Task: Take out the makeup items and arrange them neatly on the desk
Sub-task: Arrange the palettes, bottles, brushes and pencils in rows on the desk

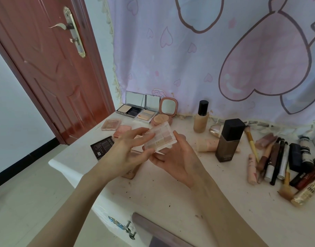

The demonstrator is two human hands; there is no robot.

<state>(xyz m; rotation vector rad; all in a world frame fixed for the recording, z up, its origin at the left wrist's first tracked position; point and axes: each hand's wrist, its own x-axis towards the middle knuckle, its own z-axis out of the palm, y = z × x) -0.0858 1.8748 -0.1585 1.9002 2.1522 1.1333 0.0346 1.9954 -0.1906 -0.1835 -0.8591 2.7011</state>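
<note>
Clear plastic eyeshadow palette sits above the desk, left hand touching its near edge with straight fingers, right hand cupping it underneath, thumb curled on the side; brushes lie right.

Pale desk, makeup laid out on top.
Open compacts at back; 2 bottles upright mid; pens/tubes heaped at right; black box at left.

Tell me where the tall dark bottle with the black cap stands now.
In the head view the tall dark bottle stands upright on the desk, right of the hands, with a pale pink tube lying at its left.
</note>
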